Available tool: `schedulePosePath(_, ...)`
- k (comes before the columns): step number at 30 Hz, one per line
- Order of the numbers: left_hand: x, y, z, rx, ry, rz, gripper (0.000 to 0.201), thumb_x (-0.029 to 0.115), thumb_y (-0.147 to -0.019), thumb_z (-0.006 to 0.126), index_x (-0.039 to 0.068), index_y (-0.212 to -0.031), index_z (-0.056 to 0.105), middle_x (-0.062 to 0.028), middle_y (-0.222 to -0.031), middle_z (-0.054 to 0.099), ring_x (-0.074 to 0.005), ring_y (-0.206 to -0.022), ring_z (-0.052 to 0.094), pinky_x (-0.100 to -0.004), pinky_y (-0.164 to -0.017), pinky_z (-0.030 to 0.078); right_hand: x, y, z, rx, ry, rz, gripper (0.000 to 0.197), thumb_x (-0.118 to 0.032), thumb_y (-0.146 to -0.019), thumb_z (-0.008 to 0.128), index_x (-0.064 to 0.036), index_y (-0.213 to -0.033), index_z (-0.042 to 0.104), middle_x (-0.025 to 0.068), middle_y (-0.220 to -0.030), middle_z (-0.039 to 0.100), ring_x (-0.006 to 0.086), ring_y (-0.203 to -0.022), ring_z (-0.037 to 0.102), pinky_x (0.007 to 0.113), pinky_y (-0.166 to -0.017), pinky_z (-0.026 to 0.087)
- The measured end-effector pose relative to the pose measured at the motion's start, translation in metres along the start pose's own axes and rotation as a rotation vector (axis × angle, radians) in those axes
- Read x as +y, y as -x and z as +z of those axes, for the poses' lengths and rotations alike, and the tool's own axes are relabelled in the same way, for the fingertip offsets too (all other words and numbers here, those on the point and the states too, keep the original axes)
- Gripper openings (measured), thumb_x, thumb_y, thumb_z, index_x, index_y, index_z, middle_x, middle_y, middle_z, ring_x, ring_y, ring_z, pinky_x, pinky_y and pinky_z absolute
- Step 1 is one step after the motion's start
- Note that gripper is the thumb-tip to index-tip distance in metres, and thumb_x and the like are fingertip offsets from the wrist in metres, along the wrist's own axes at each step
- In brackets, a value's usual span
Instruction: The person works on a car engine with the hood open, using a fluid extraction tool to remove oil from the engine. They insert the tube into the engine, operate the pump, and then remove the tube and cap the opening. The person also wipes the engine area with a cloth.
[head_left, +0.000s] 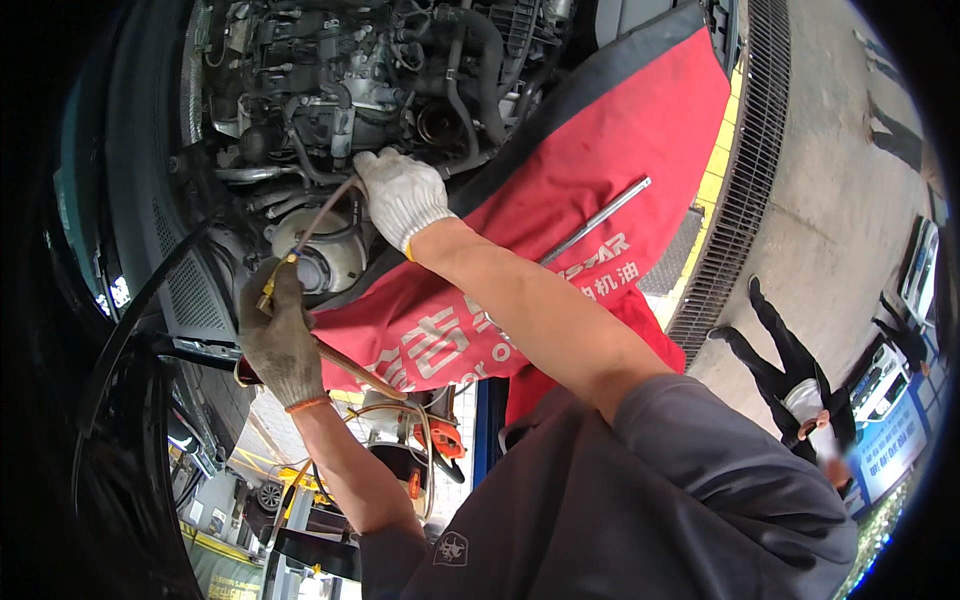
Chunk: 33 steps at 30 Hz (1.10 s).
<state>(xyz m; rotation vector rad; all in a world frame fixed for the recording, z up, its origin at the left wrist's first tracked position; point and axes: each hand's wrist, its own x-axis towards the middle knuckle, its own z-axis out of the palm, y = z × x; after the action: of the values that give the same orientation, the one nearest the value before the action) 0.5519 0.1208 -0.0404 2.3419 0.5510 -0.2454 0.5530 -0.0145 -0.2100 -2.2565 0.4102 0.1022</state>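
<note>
head view puts our grey sleeves (640, 500) nearest, both bare forearms rising from the lower edge toward the underside of a raised car. our left hand (280, 335), in a soiled knit glove with an orange cuff, is curled into a fist around a thin brown hose (322, 210) at a yellow fitting (272, 285), with a length of the same hose running down and right out of the fist. the hose arcs up from that grip to our right hand (400, 195), in a cleaner white glove, whose fingers are bent and closed on its upper end, pressed in against the engine parts. just below and between the 2 hands sits a pale round metal housing (330, 258), close to the hose but we cannot tell if it touches. a red cloth cover with white lettering (620, 150) hangs beside our right forearm, and a long silver rod (598, 220) lies on it. beyond are dark hoses and engine parts (380, 70), a grated drain (745, 170) along the concrete floor, and another person in dark clothes (790, 370) standing well apart.
</note>
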Motion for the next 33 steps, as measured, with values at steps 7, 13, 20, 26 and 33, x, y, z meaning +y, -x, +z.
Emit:
schedulePosePath(7,-0.006,-0.017,0.014,-0.092,-0.001,0.022,0.034,0.030,-0.097,0.079,0.002,-0.115,0.072,0.0009,-0.081,0.062,-0.0056,-0.061,0.049,-0.0235,-0.053,0.039,0.003,-0.005,0.012,0.011,-0.025,0.149,0.019,-0.020,-0.100,0.059,-0.0053,-0.112,0.063,0.0208,-0.103,0.070,0.0387,-0.095,0.072,0.049,-0.081,0.059)
schedulePosePath(13,-0.002,-0.024,0.019,-0.053,-0.064,0.008,0.035,0.032,-0.096,0.078,0.002,-0.113,0.074,0.0002,-0.080,0.060,-0.0064,-0.060,0.048,-0.0261,-0.052,0.039,0.021,0.038,0.020,0.166,-0.261,0.204,0.043,-0.018,-0.098,0.062,0.0007,-0.137,0.057,0.0270,-0.119,0.069,0.0421,-0.107,0.069,0.049,-0.092,0.057)
schedulePosePath(20,0.004,-0.017,0.018,-0.077,-0.074,0.042,0.034,0.032,-0.096,0.077,0.003,-0.113,0.075,0.0003,-0.083,0.062,-0.0065,-0.063,0.049,-0.0259,-0.054,0.040,0.018,0.040,0.019,-0.022,-0.673,0.503,0.040,-0.027,-0.101,0.056,0.0027,-0.127,0.064,0.0309,-0.117,0.070,0.0443,-0.107,0.069,0.047,-0.098,0.056)
schedulePosePath(26,-0.001,-0.012,0.016,-0.109,-0.054,0.051,0.037,0.034,-0.098,0.076,0.002,-0.116,0.074,-0.0001,-0.085,0.063,-0.0061,-0.064,0.049,-0.0255,-0.054,0.039,0.010,-0.007,0.002,-0.225,-1.771,0.962,0.038,-0.039,-0.109,0.051,-0.0033,-0.105,0.065,0.0087,-0.083,0.069,0.0242,-0.075,0.070,0.046,-0.076,0.067)
schedulePosePath(33,-0.005,0.023,-0.018,0.000,0.110,-0.057,0.033,0.025,-0.098,0.077,0.004,-0.123,0.072,0.0018,-0.076,0.062,-0.0013,-0.055,0.042,-0.0212,-0.046,0.027,-0.027,-0.005,-0.004,-0.223,-1.817,1.056,0.030,-0.028,-0.109,0.051,-0.0034,-0.096,0.062,0.0059,-0.070,0.062,0.0233,-0.056,0.066,0.044,-0.068,0.068)
